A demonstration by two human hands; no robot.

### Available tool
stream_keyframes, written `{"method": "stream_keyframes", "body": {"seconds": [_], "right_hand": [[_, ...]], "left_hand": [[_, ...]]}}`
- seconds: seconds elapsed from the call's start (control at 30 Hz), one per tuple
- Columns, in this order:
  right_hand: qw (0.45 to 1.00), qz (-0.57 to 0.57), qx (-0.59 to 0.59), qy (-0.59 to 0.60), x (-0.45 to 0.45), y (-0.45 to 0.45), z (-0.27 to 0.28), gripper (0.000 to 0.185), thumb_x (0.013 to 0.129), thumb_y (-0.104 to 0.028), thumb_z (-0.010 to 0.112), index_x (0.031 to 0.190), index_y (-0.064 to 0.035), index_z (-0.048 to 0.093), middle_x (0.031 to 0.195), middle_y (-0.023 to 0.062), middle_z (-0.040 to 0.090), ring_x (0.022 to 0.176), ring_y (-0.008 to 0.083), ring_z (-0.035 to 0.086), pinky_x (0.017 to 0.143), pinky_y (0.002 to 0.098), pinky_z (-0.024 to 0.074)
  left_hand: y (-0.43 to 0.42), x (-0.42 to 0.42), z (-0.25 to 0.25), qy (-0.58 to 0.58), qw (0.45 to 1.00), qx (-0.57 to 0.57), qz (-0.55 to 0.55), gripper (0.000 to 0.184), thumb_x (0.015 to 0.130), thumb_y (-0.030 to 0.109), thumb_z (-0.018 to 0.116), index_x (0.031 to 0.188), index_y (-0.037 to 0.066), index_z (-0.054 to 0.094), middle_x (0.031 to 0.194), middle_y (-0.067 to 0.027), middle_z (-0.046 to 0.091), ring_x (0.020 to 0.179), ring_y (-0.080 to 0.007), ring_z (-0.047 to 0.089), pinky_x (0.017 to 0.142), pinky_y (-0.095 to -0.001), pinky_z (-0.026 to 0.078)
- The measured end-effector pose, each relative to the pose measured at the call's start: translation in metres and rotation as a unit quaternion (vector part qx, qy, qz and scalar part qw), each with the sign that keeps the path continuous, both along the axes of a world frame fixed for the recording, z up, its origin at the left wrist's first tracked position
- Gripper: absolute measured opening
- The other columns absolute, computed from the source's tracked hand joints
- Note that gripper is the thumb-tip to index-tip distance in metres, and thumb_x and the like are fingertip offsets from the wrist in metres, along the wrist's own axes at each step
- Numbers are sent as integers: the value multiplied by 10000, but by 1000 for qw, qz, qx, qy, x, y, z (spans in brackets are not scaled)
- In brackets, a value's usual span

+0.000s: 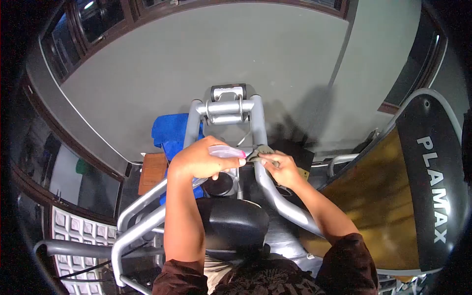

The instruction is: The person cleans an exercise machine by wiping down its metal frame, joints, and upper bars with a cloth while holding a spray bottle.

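Observation:
My left hand (199,160) is closed around a clear, translucent bottle (225,151) with a pink part at its right end. The bottle lies sideways in the grip, and my fingers cover some of it. Just to its right, my right hand (281,168) pinches a bunched grey-green cloth (261,151). The cloth is close to the pink end; whether they touch I cannot tell. Both hands are above the silver tube frame (260,123) of an exercise machine. Below them is a black padded seat (231,223).
Blue towels (169,130) hang at the left of the frame, near a brown wooden box (152,172). On the right stands a large panel (432,191) lettered PLAMAX. Bent silver tubes (132,226) reach out at the lower left. A grey wall (221,49) rises behind the machine.

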State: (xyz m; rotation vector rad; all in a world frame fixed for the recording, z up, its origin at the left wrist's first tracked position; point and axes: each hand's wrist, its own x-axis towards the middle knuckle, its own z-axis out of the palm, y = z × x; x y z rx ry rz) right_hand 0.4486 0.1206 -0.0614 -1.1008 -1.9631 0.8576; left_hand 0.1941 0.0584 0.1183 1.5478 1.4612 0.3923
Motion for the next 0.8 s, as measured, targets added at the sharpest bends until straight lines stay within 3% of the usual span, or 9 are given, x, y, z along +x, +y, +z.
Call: {"method": "stream_keyframes", "body": {"seconds": [0.07, 0.1, 0.17, 0.27, 0.4, 0.5, 0.6, 0.7, 0.8], "right_hand": [[998, 52, -6, 32, 12, -17, -12, 246, 935, -136, 730, 1171, -72, 758, 1183, 198, 729, 1072, 265, 723, 957, 342, 538], [995, 88, 23, 46, 21, -28, -28, 247, 925, -126, 740, 1168, -86, 764, 1103, 179, 740, 959, 226, 732, 850, 331, 562], [989, 134, 25, -52, 37, -56, 3, 254, 915, -137, 744, 1165, -93, 764, 972, 127, 721, 786, 225, 709, 706, 360, 571], [977, 166, 105, -85, 42, -58, 13, 262, 923, -181, 728, 1182, -169, 764, 884, 90, 679, 675, 256, 658, 610, 400, 560], [967, 103, 195, -125, 25, -13, -2, 238, 952, -242, 687, 1169, -304, 764, 906, 79, 684, 720, 299, 687, 620, 432, 571], [984, 29, 151, -92, 4, 17, 3, 193, 943, -227, 698, 1114, -204, 786, 960, 90, 739, 810, 334, 722, 725, 442, 590], [986, 63, 148, -49, 5, 19, -10, 246, 943, -180, 729, 1177, -114, 763, 982, 146, 740, 852, 277, 725, 767, 372, 571], [985, 148, 85, -20, 24, -13, -6, 236, 908, -135, 750, 1139, -99, 777, 947, 179, 746, 835, 320, 730, 768, 415, 580], [977, 211, -11, -18, 44, -45, 7, 228, 928, -78, 717, 1149, -63, 769, 948, 167, 730, 830, 303, 718, 759, 378, 572]], "left_hand": [[-1, -2, 0, -12, 1000, 6, -2, 362, 864, 380, 795, 1028, 58, 792, 790, -38, 733, 567, -123, 618, 531, -287, 503], [-1, -3, 0, -20, 1000, 9, -3, 363, 865, 382, 796, 1030, 58, 792, 788, -39, 732, 568, -123, 617, 532, -287, 504], [-1, -4, 0, -19, 1000, 18, -8, 372, 864, 389, 798, 1033, 58, 792, 786, -39, 729, 573, -123, 618, 537, -288, 509], [-4, -4, 2, -29, 999, 21, -4, 384, 860, 401, 802, 1028, 56, 790, 787, -40, 728, 575, -123, 617, 541, -288, 508], [-3, -6, -4, -41, 999, 29, -7, 396, 857, 417, 803, 1007, 51, 786, 793, -39, 730, 570, -123, 617, 543, -284, 502], [-3, -4, -2, -29, 999, 19, -10, 399, 858, 421, 799, 998, 48, 784, 786, -39, 727, 567, -124, 617, 543, -282, 498], [-2, -4, 0, -26, 999, 21, -16, 397, 862, 419, 793, 998, 46, 784, 777, -37, 724, 569, -123, 618, 544, -287, 501], [-3, -7, -2, -33, 999, 28, -15, 394, 861, 419, 792, 991, 47, 785, 772, -39, 723, 567, -123, 619, 546, -292, 503], [-5, -8, -4, -54, 998, 29, -10, 403, 859, 426, 792, 1005, 51, 788, 771, -41, 722, 565, -124, 621, 550, -294, 506]]}}
